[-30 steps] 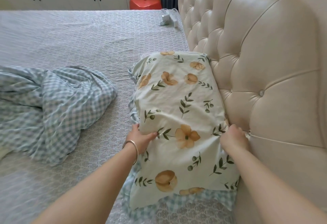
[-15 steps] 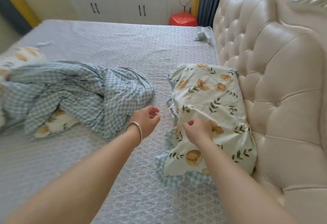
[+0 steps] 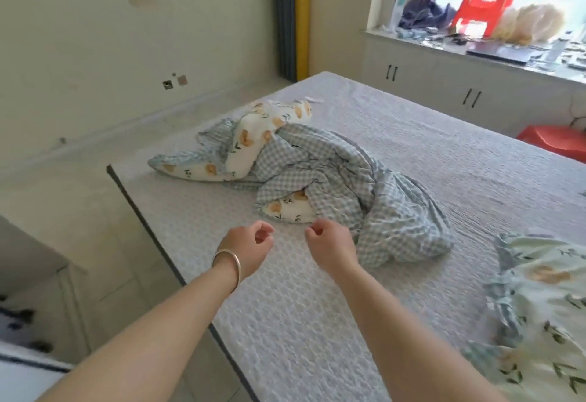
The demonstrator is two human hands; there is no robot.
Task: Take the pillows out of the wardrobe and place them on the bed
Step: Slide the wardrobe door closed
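Observation:
A floral pillow (image 3: 539, 316) with a blue checked frill lies on the grey quilted bed (image 3: 285, 322) at the right edge of view. In the middle of the bed sits a crumpled blue checked cover (image 3: 374, 195) with floral parts showing through it. My left hand (image 3: 249, 247), with a bracelet on the wrist, and my right hand (image 3: 331, 244) hover side by side over the bed, just in front of that bundle. Both hold nothing and have loosely curled fingers set apart.
The bed's dark left edge (image 3: 142, 208) drops to a pale tiled floor. White cabinets (image 3: 444, 84) with black handles run under a cluttered window sill holding a red stool (image 3: 485, 2). Another red stool (image 3: 555, 144) stands beyond the bed at right.
My hands let go of the floral pillow and moved left toward the crumpled checked bundle. The view swung left, putting the pillow at the right edge and the headboard out of sight.

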